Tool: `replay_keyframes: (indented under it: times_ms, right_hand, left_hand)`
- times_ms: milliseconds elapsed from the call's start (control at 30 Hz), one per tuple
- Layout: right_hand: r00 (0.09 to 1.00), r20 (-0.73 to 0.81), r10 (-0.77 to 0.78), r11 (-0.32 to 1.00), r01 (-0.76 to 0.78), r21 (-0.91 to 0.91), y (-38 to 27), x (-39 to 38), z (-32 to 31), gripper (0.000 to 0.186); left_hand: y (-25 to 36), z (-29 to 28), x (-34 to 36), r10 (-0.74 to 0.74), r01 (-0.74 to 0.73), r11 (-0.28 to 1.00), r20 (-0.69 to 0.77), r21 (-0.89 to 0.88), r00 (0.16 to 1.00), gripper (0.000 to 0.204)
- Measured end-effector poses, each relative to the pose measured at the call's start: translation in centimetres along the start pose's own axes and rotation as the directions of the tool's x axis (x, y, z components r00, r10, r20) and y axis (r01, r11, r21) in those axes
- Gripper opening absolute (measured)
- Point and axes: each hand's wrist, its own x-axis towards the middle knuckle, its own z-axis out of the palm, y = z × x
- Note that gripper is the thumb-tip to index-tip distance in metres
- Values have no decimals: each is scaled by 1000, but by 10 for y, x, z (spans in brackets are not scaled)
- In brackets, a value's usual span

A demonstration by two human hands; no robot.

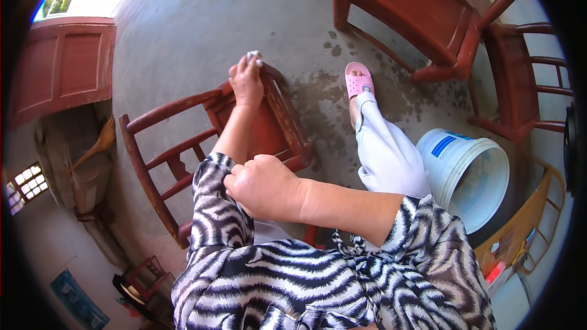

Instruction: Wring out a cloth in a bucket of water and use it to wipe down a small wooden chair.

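Observation:
My left hand [247,87] is stretched forward over a red wooden chair [273,125] with worn, chipped paint. Its fingers are closed round a small crumpled white cloth [255,58] at the far corner of the seat. Across my body comes my right forearm, and my right hand [264,188] is closed against the zebra-patterned left sleeve [215,198], near the elbow. The fingertips of that hand are mostly hidden, but they look curled on the sleeve's fabric. The chair's backrest [174,165] stands to the left of my left forearm.
To my right a white plastic bucket [440,165] stands open-topped beside my leg in a pink slipper [359,79]. Wet spots mark the concrete floor [330,107]. More red wooden chairs [416,9] stand at far right, a bamboo chair [520,223] nearer. A reddish cabinet [61,67] is at left.

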Motion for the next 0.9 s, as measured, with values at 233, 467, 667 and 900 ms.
replay_keyframes:
  times_ms: [233, 467, 667, 900]
  right_hand:
    - [999, -40, 15, 1000, -14, 23, 5, -4, -13, 13]
    - [1000, -17, 3, 999, -3, 44, 4, -6, -13, 12]
    - [1000, -27, 10, 999, -9, 31, 5, -6, -10, 12]
    - [990, -37, 136, 983, -130, 128, 12, 0, -25, 18]
  left_hand:
    - [-17, -4, 45, -95, 185, 977, 565, -104, 819, 34]
    - [-22, 1, 67, -27, 320, 895, 681, -309, 732, 39]
    - [8, 17, 64, -357, 326, 934, 384, 147, 852, 31]
    - [-22, 6, 50, -282, 653, 361, 589, -666, 757, 36]
